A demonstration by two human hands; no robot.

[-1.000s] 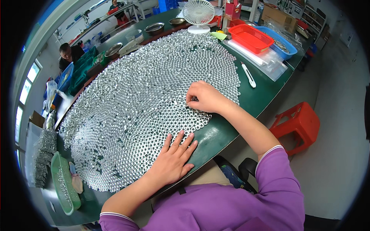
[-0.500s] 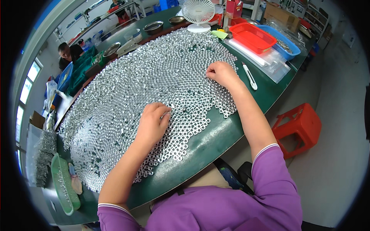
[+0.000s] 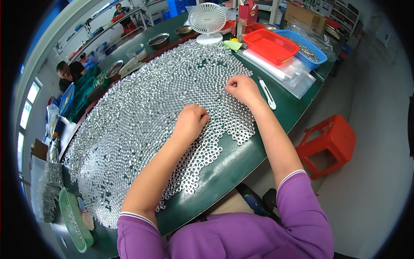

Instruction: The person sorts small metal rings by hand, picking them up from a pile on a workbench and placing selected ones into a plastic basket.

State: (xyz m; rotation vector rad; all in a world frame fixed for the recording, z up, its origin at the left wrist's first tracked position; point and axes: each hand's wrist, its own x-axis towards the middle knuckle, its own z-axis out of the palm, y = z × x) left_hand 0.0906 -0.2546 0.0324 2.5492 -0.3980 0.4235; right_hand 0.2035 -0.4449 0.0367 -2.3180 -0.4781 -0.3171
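Note:
A broad layer of small silvery metal sleeves [image 3: 142,125], ring-shaped from above, covers much of the green table [image 3: 224,168]. Many stand upright side by side with their holes up; toward the far side more lie loose on their sides. My left hand [image 3: 191,123] is over the middle of the layer, its fingers curled in and pressed together at the sleeves. Farther right, my right hand [image 3: 242,89] rests near the layer's right border, fingers bent into a pinch. Whatever either set of fingertips holds is hidden.
Right of the layer lie a white utility knife [image 3: 267,93], plastic bags [image 3: 297,84], a red basket [image 3: 271,46] and a blue basket [image 3: 317,60]. A white fan [image 3: 207,19] and metal bowls [image 3: 158,41] stand behind. A green basket [image 3: 74,220] is at left, a red stool [image 3: 330,144] at right. Another person [image 3: 69,74] sits across.
My left hand has moved right and away from me, closer to my right hand, and its fingers have curled in more. My right hand stays near the right border. The whole view has shifted slightly.

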